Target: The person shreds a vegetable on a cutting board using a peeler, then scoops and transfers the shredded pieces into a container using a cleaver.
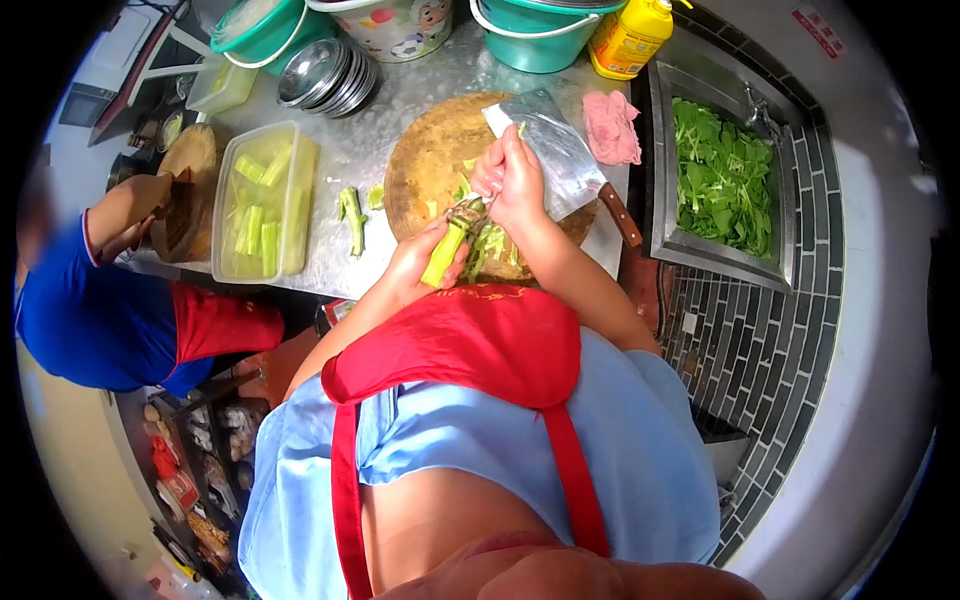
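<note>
Over the round wooden chopping board, my left hand is wrapped round a pale green vegetable stem. My right hand is closed on a peeler, its metal head against the top of the stem. Green peelings lie on the board beneath. A cleaver rests flat across the board's right side, its wooden handle past the edge. Left of the board lies another green stem on the metal table. Beyond it, peeled stem pieces sit in a clear plastic tub.
At right, a sink holds leafy greens. A pink cloth and yellow bottle stand near it. Stacked metal bowls and buckets line the back. At left, a co-worker in blue works at another board.
</note>
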Tool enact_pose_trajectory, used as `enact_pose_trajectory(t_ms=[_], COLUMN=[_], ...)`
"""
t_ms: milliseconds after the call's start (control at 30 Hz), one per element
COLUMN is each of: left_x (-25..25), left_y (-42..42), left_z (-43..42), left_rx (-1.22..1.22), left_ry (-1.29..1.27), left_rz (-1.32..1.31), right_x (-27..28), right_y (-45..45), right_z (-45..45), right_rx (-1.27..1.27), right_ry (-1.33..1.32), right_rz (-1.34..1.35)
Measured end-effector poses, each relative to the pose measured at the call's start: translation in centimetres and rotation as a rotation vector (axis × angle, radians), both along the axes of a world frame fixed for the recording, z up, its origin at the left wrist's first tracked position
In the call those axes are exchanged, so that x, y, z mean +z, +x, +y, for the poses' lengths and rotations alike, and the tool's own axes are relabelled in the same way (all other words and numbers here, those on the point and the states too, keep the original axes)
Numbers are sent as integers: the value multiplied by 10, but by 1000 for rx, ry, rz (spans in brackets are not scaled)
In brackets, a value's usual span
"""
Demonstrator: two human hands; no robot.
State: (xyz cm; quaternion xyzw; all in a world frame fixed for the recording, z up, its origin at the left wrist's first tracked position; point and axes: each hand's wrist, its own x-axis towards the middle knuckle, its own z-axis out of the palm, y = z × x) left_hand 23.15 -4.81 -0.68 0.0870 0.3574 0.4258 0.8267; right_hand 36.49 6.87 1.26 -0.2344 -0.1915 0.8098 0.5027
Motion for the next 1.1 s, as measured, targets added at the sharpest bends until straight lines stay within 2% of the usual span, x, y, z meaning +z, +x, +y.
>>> enact_pose_trajectory(t_ms=[100,200,233,367,467,567,667,800,933,1000,1100], left_x=[-3,-4,-3,-2,-3,-9,-6,3,6,4,-1], left_y=[-5,-3,-5,-5,1,-3,-7,-5,0,1,0], left_z=[-6,-10,-9,-4,0,-2,-8,-4,2,6,6], left_rx=[-2,-42,-11,65,33,-21,-44,-21,17,-1,-30], left_ry=[45,60,37,-7,20,39,51,-6,-13,26,69], left_rz=[-52,81,93,91,120,211,244,229,202,174,159], right_x=[-26,-57,-52,-35,-24,-25,-54,-53,-42,-31,-31], right_y=[8,25,27,14,-7,-5,16,26,21,9,2], right_z=[25,42,40,21,-5,8,36,37,20,5,1], right_rx=[-120,-216,-237,-103,81,15,-73,-120,-37,2,34], right_ry=[-72,-48,-64,-128,-89,-111,-7,-166,-136,-133,-171], right_rz=[-30,-160,-85,78,-6,-106,-270,-53,41,-41,-28])
